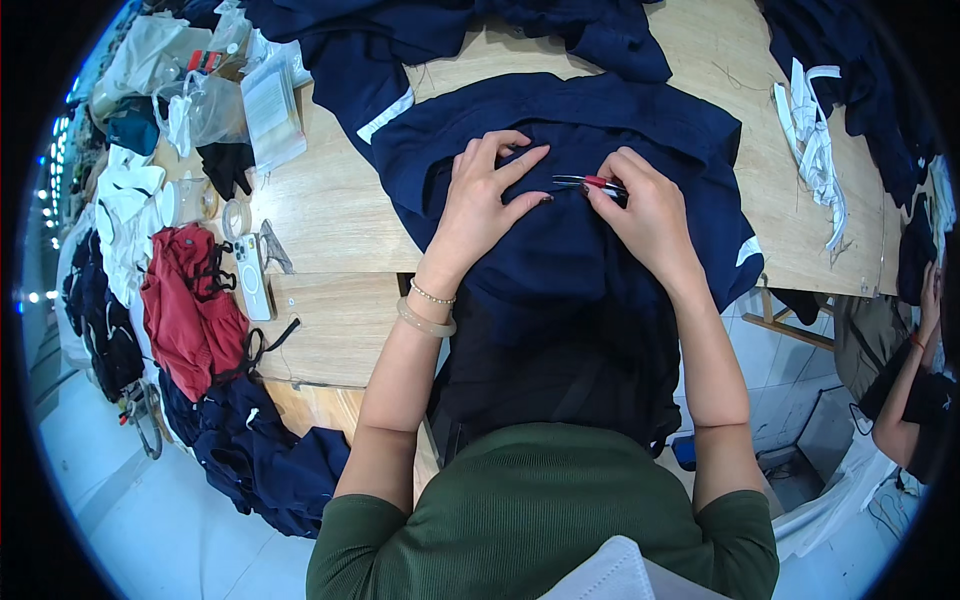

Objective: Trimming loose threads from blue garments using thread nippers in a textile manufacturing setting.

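Observation:
A navy blue garment (640,130) lies spread over the near edge of the wooden table and down over my lap. My left hand (490,185) rests on the cloth with its fingers spread, the fingertips touching the fabric. In my right hand (640,200) is a pair of small thread snips (598,182) with a red part and thin metal blades. The blades point left, toward my left hand, just above the cloth. Part of the snips is hidden inside my fingers. White patches (748,250) show at the garment's edge.
More navy clothing (390,50) lies at the table's far side. White fabric strips (810,150) are on the right. At left are a phone (253,280), a tape roll (236,218), a red garment (190,305) and plastic bags (215,110). Another person's arm (905,390) shows at far right.

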Tool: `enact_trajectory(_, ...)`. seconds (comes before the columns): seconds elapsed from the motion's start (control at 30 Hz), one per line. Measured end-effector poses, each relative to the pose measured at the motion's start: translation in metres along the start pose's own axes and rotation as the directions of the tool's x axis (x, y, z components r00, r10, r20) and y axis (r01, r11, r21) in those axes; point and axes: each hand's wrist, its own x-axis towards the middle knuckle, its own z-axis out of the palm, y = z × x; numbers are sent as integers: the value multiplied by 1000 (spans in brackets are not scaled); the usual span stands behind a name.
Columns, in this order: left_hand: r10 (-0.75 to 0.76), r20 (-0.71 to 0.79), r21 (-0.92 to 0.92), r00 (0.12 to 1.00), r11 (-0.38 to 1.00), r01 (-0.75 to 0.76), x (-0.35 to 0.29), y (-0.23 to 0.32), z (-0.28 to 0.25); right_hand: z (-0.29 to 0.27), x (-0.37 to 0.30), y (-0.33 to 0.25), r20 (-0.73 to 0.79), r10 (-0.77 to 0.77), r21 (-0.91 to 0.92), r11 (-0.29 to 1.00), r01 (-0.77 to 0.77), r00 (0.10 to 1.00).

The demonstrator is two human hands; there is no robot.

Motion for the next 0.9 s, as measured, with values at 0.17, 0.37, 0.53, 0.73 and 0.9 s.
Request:
enact_trajectory(0.17,2,3,2,1000,1000,-2,0,0,-1,1,3,-4,12,-7,10,1000,7,1000)
enact_trajectory(0.37,-16,-10,-41,1000,999,16,1,-1,0,4,8,-1,5,28,182,983,-28,1000)
enact_trajectory(0.53,-20,-5,-59,1000,998,20,1,0,-1,7,6,3,51,122,383,914,-133,991)
enact_trajectory(0.73,0,-14,-48,1000,999,0,2,-3,1,13,11,6,-8,152,570,813,-120,988)
enact_trajectory(0.9,0,12,0,1000,1000,0,1,-2,2,10,13,5,23,168,676,724,-139,986)
